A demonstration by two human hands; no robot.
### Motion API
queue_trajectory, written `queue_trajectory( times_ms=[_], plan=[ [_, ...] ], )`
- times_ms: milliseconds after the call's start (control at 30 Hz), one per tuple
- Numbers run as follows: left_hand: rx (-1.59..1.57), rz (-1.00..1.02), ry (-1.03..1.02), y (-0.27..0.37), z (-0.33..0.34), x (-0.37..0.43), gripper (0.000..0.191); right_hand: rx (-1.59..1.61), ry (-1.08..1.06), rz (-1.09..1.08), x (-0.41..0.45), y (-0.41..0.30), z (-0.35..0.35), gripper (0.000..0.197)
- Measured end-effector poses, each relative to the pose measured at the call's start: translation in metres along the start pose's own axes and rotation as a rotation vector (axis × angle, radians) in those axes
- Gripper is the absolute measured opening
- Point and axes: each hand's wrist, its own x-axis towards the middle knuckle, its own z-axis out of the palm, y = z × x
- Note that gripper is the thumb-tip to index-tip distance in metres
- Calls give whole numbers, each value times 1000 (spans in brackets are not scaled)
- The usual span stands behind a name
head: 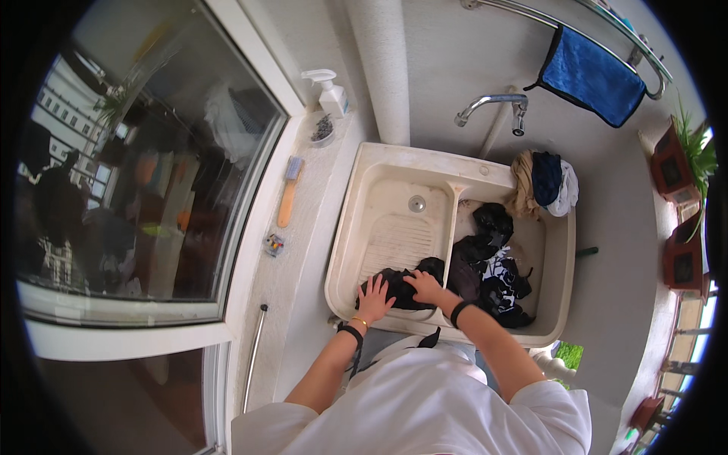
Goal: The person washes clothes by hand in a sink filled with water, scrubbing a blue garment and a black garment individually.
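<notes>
Both hands rest on a bunched black cloth (402, 289) at the near end of the ribbed left basin of a laundry sink (392, 149). My left hand (375, 300) lies on its left part with fingers spread. My right hand (425, 286) presses the cloth near the divider, thumb and fingers bent; whether it grips a fold is hidden. Across the divider, dark wet clothes (469, 259) and a black-and-white patterned garment (503, 278) lie in the right basin. Beige, navy and white clothes (546, 179) hang over the sink's far right corner.
A chrome faucet (495, 99) juts from the wall above the sink. On the left ledge stand a white spray bottle (333, 96), a small bowl (322, 136) and a wooden-handled brush (290, 193). A blue towel (591, 74) hangs on a rail; potted plants (677, 165) line the right.
</notes>
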Motion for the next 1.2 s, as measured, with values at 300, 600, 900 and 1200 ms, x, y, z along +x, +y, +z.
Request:
queue_trajectory(
  times_ms=[300,600,900,1200],
  plan=[
    [-16,-75,145,28,-34,-11,32,153,980,204,88,36,-97,71],
    [-290,68,317,-1,-50,46,27,-98,607,255,71,47,19,51],
    [-108,52,298,-10,-32,97,46,224,976,388,100,118,-65,34],
    [-418,-105,191,26,-20,28,25,-38,798,180,111,48,-12,37]
  ],
)
